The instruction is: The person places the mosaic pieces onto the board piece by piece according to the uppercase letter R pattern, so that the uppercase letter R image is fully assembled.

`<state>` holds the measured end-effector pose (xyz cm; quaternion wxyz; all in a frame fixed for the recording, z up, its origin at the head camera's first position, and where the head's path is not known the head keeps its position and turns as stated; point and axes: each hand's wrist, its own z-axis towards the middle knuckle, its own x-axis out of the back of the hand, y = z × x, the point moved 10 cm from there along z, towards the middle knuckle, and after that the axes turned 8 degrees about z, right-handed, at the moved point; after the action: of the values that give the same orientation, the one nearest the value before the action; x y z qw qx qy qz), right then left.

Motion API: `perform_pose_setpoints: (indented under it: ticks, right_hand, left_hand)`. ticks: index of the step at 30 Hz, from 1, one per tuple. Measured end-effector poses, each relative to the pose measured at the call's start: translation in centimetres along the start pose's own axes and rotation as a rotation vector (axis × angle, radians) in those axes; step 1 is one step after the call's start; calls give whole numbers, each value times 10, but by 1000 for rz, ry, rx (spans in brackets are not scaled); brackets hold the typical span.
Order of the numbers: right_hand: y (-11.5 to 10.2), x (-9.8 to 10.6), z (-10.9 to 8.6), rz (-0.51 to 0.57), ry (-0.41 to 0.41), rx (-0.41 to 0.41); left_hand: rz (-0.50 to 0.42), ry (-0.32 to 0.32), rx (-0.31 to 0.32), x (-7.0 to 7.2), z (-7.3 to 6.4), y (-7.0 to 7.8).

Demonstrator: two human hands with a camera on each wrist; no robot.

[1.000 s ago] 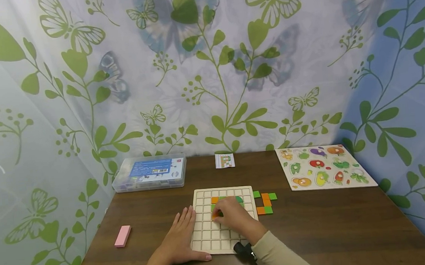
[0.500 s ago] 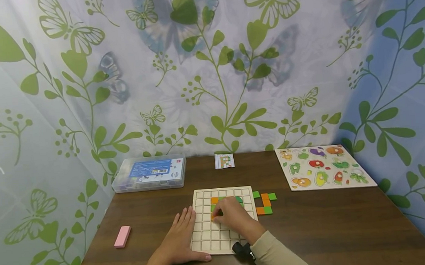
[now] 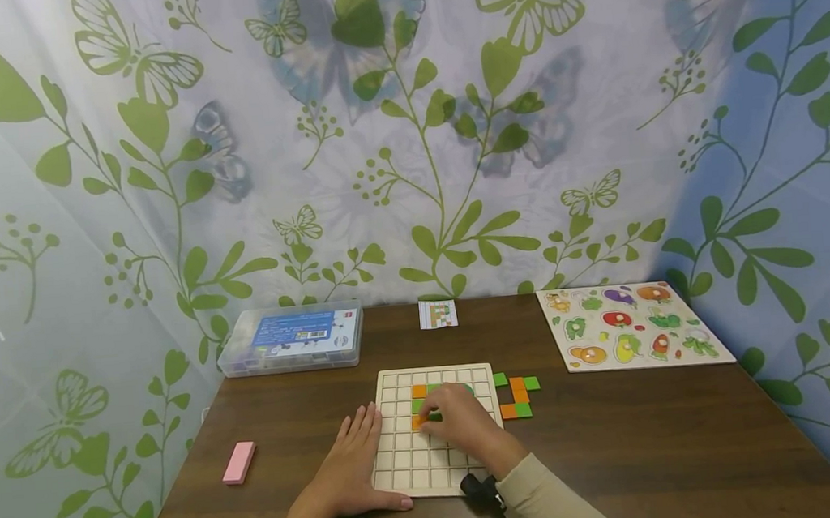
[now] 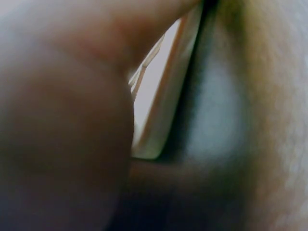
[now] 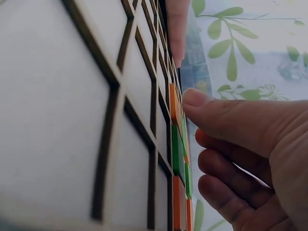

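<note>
A pale wooden grid board (image 3: 410, 460) lies on the table. My left hand (image 3: 351, 463) lies flat along its left edge, fingers straight and thumb at the near edge. In the left wrist view, that hand (image 4: 62, 120) blurs over much of the board's edge (image 4: 159, 96). My right hand (image 3: 464, 422) is over the board's middle, beside an orange tile (image 3: 416, 423) set in the grid. In the right wrist view, the thumb tip (image 5: 195, 97) is close to the orange tile (image 5: 174, 103), with loosely bent fingers and no tile visible between them. Part of the tile pattern is hidden.
Several loose orange and green tiles (image 3: 519, 391) lie right of the board. A pattern card (image 3: 437, 314), a clear plastic case (image 3: 293, 338) and a vegetable puzzle board (image 3: 633, 327) stand farther back. A pink block (image 3: 239, 463) lies at left.
My right hand's fingertips have shifted slightly right, and more of the orange tile shows in the grid. My left hand has stayed in place.
</note>
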<state>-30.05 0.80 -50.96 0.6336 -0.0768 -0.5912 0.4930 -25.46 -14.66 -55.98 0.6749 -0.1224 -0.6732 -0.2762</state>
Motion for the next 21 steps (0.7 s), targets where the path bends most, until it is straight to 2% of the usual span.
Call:
perform_pose_setpoints:
  ticks: [7,15,21]
  right_hand:
    - [8,13,-10,-12,44,24]
    - [27,35,-24,-32,107,-32]
    - [39,52,-33,-45,148,-37]
  left_hand:
    - [0,-9,0,-1,0,0]
    - [0,-13,1,0,1,1]
    - [-3,-12,3,0,1,1]
